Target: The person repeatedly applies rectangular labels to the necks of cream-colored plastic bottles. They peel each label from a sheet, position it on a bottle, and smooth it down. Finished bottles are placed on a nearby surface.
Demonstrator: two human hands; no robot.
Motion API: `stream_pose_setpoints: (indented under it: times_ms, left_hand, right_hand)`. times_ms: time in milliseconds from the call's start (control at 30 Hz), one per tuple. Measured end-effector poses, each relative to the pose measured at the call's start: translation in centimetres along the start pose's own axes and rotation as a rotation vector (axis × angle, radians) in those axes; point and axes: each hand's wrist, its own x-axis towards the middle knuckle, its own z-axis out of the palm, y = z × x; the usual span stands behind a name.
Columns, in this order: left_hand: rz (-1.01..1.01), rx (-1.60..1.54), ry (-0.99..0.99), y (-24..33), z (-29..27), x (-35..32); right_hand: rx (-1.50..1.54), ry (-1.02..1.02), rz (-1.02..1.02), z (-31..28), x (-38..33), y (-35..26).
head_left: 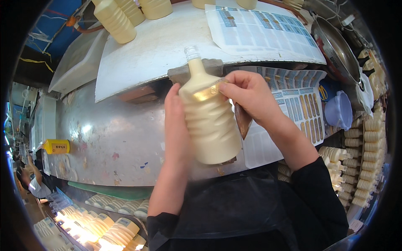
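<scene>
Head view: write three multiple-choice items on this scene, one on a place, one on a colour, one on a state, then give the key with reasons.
1. Where is the yellow box?
A. On the metal surface, left of the hands
B. On the sticker sheets
C. In the blue bowl

2. What colour is the band on the held bottle?
A. Red
B. Gold
C. Green

3. How is the held bottle's neck?
A. Closed with a black cap
B. Uncapped, bare clear threads
C. Plugged with a cork

Key:
1 A, it lies on the metal surface at far left.
2 B, the right hand presses a gold band at its shoulder.
3 B, no cap shows while the left hand grips the body.
</scene>
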Motion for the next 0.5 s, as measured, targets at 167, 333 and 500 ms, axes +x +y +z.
stream_pose_setpoints:
  times_ms: [167,333,500]
  left_hand:
    - [-0.024,0.222,0.071,-0.2,1.0,1.5]
    - [-0.013,0.131,0.077,-0.1,1.4,1.3]
    - [0.024,0.188,0.09,-0.2,1.4,1.4]
  right_hand:
    - [0.076,0.037,0.048,0.0,-0.4,1.2]
    - [0.105,0.048,0.015,0.2,-0.1,2.2]
    - [0.066,0.06,-0.013,0.1,0.3,2.8]
